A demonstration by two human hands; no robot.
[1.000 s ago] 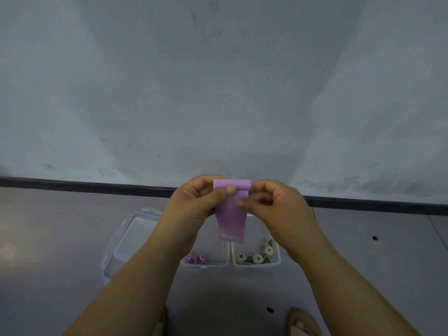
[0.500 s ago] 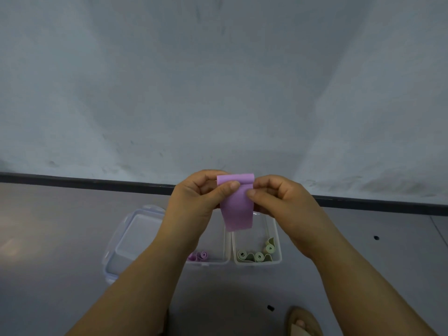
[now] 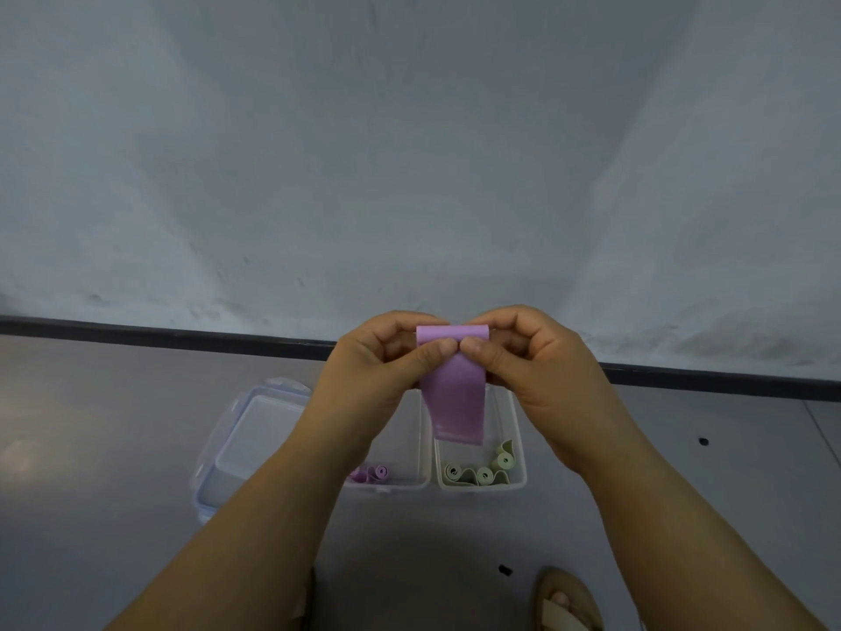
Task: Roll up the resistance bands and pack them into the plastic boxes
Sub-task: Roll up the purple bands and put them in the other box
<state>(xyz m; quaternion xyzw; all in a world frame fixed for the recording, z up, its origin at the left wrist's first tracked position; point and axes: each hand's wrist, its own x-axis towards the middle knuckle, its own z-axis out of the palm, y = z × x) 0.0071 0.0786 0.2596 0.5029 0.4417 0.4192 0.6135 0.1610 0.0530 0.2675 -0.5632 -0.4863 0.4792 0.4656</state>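
Thumbs drew together; my left hand and right hand pinch the purple band at its rolled top, tail hanging over the plastic boxes, likely for tension.

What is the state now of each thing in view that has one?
purple resistance band: top rolled, rest hanging loose
left hand: pinches the band
right hand: pinches the band
left plastic box: open, purple rolls inside
right plastic box: open, green rolls inside
lid: off, lying beside the left plastic box
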